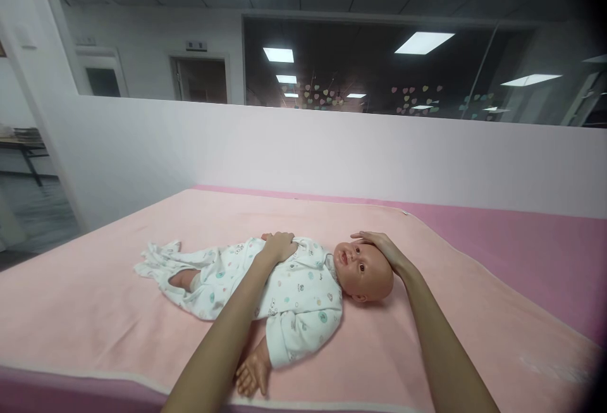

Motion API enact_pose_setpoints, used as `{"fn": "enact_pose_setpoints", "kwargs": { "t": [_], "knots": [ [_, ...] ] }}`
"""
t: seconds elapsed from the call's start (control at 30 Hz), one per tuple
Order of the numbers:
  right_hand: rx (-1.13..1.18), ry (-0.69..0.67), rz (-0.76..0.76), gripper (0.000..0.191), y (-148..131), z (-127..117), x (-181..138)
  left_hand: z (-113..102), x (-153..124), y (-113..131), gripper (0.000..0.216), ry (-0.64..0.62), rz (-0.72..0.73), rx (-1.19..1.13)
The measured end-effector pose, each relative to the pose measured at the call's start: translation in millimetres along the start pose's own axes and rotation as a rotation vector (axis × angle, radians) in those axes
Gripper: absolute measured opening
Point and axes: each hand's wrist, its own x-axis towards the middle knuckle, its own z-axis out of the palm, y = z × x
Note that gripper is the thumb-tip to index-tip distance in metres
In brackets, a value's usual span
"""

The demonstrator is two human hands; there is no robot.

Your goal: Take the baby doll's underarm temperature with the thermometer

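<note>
A baby doll in a white patterned sleepsuit lies on its back, head to the right. My left hand is closed around its far forearm at the sleeve; the doll's small far hand peeks out beside mine. Against the top far side of the doll's bald head rests my right hand, fingers stretched out along it, not gripping. Near my left forearm, the doll's near hand lies palm up on the peach cloth. One bare leg shows through an opening in the sleepsuit.
The peach cloth covers most of a pink padded surface. A low white wall runs along its back, with a large window above. Beyond the left edge stand a table and a floor area.
</note>
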Motion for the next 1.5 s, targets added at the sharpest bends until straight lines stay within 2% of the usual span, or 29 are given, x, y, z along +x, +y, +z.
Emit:
{"fn": "enact_pose_setpoints", "kwargs": {
  "t": [0.17,0.47,0.73,1.0,1.3,1.5],
  "knots": [
    [0.021,0.090,-0.065,0.034,2.2,-0.1,3.7,0.5,0.7,-0.1,0.030,-0.007,-0.005,0.002],
    [0.009,0.001,0.012,0.042,-1.3,0.2,-2.5,-1.4,-0.8,1.0,0.030,-0.015,-0.009,0.001],
    [0.008,0.104,-0.061,0.039,1.5,-0.7,2.5,-2.4,-1.6,1.5,0.030,-0.019,-0.010,0.006],
    [-0.015,0.010,0.003,0.043,-4.1,1.6,-5.1,-3.4,-2.7,2.0,0.031,-0.017,-0.008,0.005],
    [-0.011,0.101,-0.061,0.041,0.4,-0.3,1.1,-3.7,-2.8,2.0,0.030,-0.009,0.004,0.004],
    [-0.023,0.021,0.025,0.044,-0.8,0.2,-3.2,-5.7,-3.9,3.2,0.030,-0.020,-0.006,0.001]
  ]
}}
